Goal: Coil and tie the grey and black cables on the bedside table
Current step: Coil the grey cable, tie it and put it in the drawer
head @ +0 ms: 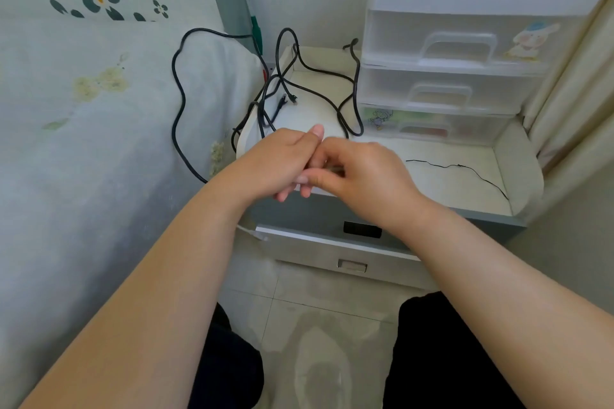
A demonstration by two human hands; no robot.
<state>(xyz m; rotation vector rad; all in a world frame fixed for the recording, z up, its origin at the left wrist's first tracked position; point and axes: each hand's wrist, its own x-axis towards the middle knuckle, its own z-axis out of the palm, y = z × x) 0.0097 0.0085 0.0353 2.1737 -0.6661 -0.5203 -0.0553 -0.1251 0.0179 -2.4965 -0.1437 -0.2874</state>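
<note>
My left hand [279, 163] and my right hand [362, 173] meet over the front edge of the bedside table [465, 186]. Their curled fingers pinch a small stretch of the grey cable [334, 170], most of which the hands hide. A pale cable end [255, 234] hangs below my left wrist. The black cable [355, 90] sprawls in loose loops over the back of the table, and one long loop [177, 100] trails onto the bed. Its plug ends [287, 100] lie on the table. A thin black tie wire [465, 168] lies on the table to the right of my hands.
A white plastic drawer unit [455, 46] stands at the back right of the table. The bed [83, 143] with its flowered cover is to the left. The table's drawer [332, 252] is slightly open below my hands. A curtain [571, 103] hangs on the right.
</note>
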